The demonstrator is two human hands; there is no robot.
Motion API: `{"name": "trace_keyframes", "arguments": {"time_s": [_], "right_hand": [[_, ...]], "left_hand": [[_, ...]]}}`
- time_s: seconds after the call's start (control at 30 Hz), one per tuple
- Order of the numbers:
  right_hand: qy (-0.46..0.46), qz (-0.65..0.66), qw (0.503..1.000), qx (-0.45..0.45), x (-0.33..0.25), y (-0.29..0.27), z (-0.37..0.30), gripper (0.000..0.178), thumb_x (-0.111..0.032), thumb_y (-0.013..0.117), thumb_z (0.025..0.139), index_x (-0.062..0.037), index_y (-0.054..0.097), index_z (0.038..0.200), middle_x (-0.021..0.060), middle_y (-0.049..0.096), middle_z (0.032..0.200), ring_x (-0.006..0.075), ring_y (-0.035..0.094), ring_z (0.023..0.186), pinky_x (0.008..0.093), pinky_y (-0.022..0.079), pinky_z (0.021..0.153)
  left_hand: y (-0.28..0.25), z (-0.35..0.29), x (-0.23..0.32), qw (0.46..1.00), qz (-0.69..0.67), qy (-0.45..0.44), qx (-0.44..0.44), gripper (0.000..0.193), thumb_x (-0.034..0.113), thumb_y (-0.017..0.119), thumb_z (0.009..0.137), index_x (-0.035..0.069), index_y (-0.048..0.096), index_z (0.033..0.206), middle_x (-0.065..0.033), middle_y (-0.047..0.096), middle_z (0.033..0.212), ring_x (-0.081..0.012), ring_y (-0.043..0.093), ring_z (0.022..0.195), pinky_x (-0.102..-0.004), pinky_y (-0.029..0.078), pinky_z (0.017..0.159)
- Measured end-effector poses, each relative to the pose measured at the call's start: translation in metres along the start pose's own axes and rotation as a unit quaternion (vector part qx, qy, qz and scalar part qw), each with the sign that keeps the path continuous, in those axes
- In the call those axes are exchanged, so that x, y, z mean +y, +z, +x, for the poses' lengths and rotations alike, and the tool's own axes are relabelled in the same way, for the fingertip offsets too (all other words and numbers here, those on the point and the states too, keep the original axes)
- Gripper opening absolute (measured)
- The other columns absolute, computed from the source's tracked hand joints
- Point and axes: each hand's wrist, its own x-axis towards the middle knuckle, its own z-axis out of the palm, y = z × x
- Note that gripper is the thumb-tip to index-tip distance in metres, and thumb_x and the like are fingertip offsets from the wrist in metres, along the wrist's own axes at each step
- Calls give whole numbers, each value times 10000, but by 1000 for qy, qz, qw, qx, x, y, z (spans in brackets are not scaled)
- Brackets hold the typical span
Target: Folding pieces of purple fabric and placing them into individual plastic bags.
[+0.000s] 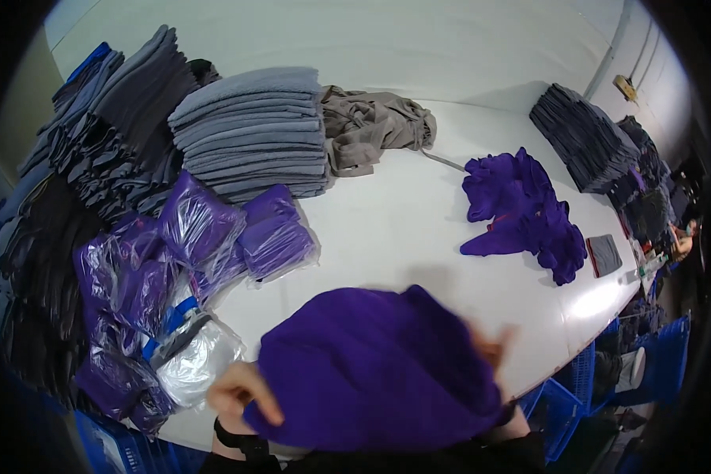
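A purple cloth garment [363, 363] is held up in front of me above the near edge of the table; its exact kind cannot be made out. My left hand [243, 393] is closed on its lower left edge, thumb and fingers at the cloth. My right hand [491, 346] is at the garment's right side, smeared by motion and partly hidden behind the cloth, so its grip does not show. Beyond it, to the right, lies a loose heap of purple garments [521, 209]. Several purple garments in clear bags [201, 221] are piled to the left.
Folded grey cloths [249, 130] stand stacked at the back left, beside a crumpled taupe cloth [379, 126] and dark garment piles [43, 276]. Clear plastic bags [201, 355] lie near my left hand. Dark folded stacks [581, 138] and a small grey cloth [605, 255] sit right. Blue crates [557, 419] stand below.
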Motion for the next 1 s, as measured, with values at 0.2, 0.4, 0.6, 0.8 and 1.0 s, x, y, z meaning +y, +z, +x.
{"name": "trace_keyframes", "arguments": {"time_s": [0.2, 0.4, 0.6, 0.8, 1.0], "right_hand": [[197, -62, 976, -71, 74, -63, 15, 702, -498, 540, 821, -6, 371, 1292, 152, 497, 1227, 263, 494, 1119, 399, 374, 980], [196, -528, 825, 54, 33, -10, 25, 479, -316, 554, 863, 31, 484, 1185, 98, 563, 1102, 160, 523, 969, 287, 416, 871], [230, -438, 867, 60, 83, -47, 7, 475, -273, 586, 840, -18, 463, 1220, 68, 564, 1091, 150, 523, 972, 287, 431, 844], [275, -622, 720, -136, 118, -68, 0, 446, -299, 558, 791, 0, 565, 1123, 161, 596, 1083, 249, 529, 1030, 373, 392, 905], [293, -372, 850, -231, 102, -65, 6, 411, -235, 586, 803, -64, 528, 1172, 107, 575, 1067, 198, 546, 944, 325, 430, 826]], "left_hand": [[17, -32, -25, 907, 258, -142, 301, 301, 100, 751, 513, -37, 637, 756, -116, 629, 785, -178, 589, 728, -251, 429, 667], [40, -90, -6, 813, 559, -26, 161, 513, 172, 624, 769, -66, 443, 1186, -177, 439, 1245, -263, 453, 1102, -370, 355, 947], [76, -41, -1, 818, 456, -121, 329, 769, 227, 639, 714, -58, 270, 1325, -192, 382, 1277, -255, 385, 1157, -381, 311, 965], [88, -37, 3, 798, 532, -113, 259, 621, 28, 599, 743, -104, 327, 1286, -212, 512, 1144, -264, 525, 980, -341, 397, 894], [96, -54, 0, 776, 573, -47, 259, 610, 17, 595, 694, -119, 378, 1248, -244, 445, 1239, -293, 473, 1092, -364, 356, 950]]}}
